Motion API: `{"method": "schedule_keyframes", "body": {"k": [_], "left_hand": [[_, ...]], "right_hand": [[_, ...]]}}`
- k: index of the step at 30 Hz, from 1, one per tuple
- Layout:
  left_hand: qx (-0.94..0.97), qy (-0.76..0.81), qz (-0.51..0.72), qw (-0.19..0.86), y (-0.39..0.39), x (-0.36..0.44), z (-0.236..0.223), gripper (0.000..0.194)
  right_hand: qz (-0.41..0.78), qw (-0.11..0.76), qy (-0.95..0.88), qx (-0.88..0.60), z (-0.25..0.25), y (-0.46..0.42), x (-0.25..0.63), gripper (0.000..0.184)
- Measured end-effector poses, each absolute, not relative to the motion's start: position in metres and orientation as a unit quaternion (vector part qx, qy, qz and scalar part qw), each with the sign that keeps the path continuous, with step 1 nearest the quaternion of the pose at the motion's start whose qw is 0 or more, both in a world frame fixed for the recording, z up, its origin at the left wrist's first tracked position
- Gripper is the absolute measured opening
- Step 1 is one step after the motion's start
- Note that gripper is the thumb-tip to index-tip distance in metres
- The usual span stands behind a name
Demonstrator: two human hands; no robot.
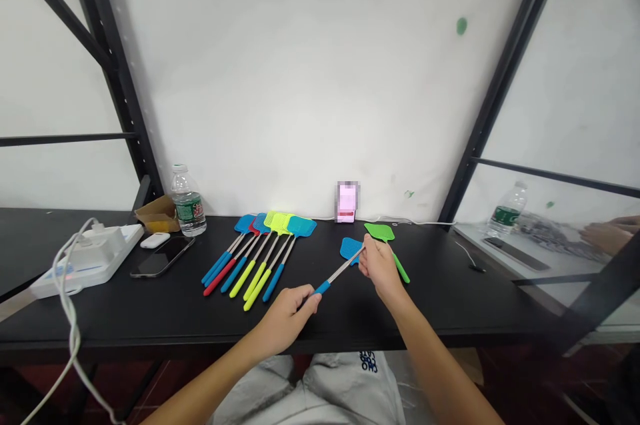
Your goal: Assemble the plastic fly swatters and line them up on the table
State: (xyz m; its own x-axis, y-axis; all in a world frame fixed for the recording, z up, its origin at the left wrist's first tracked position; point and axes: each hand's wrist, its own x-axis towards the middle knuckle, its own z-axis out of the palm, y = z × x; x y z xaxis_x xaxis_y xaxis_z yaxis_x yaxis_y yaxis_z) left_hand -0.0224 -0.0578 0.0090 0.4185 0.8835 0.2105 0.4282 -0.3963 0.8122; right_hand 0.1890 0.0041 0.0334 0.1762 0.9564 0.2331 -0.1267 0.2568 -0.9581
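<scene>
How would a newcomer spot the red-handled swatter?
On the black table, find the plastic bottle; swatters fan out to its right. Among the leftmost, between blue handles, is the red-handled swatter. Its neighbours are blue or lime; only this one is red.

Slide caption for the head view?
Left hand grips the handle of a blue fly swatter, right hand its metal shaft, over a black tabletop.

Black tabletop (314, 256) is lying open just right of the swatter row (256, 280); a bottle (189, 207) and dark phone (163, 258) are obstructing its left.
</scene>
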Motion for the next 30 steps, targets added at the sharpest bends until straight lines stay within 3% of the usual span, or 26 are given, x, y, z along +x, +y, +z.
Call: {"method": "schedule_keyframes", "body": {"k": [15,30], "left_hand": [[0.751,0.436,0.349,0.352,-0.057,-0.024,0.011,0.042],[0.736,0.443,0.368,0.356,-0.056,-0.024,0.01,0.044]], "right_hand": [[0.439,0.719,-0.404,-0.357,0.022,-0.001,0.162,0.049],[0.43,0.721,-0.412,-0.356,0.007,-0.022,0.122,0.048]]}}
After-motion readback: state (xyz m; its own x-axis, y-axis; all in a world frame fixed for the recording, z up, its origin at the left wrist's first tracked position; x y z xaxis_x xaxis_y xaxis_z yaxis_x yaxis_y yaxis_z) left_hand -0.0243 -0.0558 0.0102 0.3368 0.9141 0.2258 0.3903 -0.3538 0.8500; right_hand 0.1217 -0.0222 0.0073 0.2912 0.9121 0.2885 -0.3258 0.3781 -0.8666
